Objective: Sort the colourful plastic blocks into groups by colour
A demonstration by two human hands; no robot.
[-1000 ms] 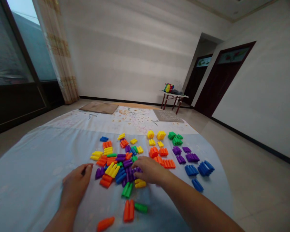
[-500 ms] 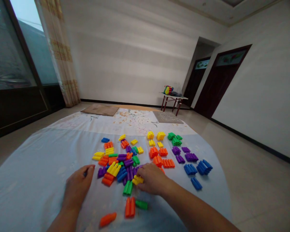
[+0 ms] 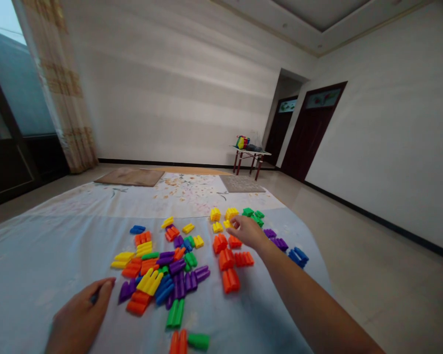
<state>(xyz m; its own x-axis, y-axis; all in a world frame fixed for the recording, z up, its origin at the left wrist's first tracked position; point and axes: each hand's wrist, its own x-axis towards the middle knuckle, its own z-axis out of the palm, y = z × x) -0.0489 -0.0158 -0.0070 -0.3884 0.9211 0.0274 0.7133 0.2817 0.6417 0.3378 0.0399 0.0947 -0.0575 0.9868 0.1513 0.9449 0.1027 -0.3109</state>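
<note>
My right hand (image 3: pixel 245 231) reaches over the sorted groups with its fingers pinched. A yellow ribbed plastic piece (image 3: pixel 227 223) shows at the fingertips, partly hidden by them. More yellow pieces (image 3: pixel 215 214) stand just beside and behind it. My left hand (image 3: pixel 83 314) rests on the cloth left of the mixed pile, thumb and forefinger together, and nothing shows in it. The pile holds yellow (image 3: pixel 150 281), purple (image 3: pixel 179 284), blue (image 3: pixel 164 289), orange (image 3: pixel 138 302) and green pieces (image 3: pixel 175 314), lying jumbled and touching.
Right of the pile lie orange (image 3: pixel 227 259), green (image 3: pixel 257 216), purple (image 3: pixel 278 243) and blue groups (image 3: pixel 298 257), the last partly behind my forearm. A brown mat (image 3: pixel 131 177) and a grey mat (image 3: pixel 241 184) lie on the tablecloth (image 3: pixel 77 236). A small table (image 3: pixel 253 151) stands beyond.
My right hand has moved from a yellow piece at the pile's right edge, away and right, to the yellow group. That piece is gone from the pile. The view has shifted right.
</note>
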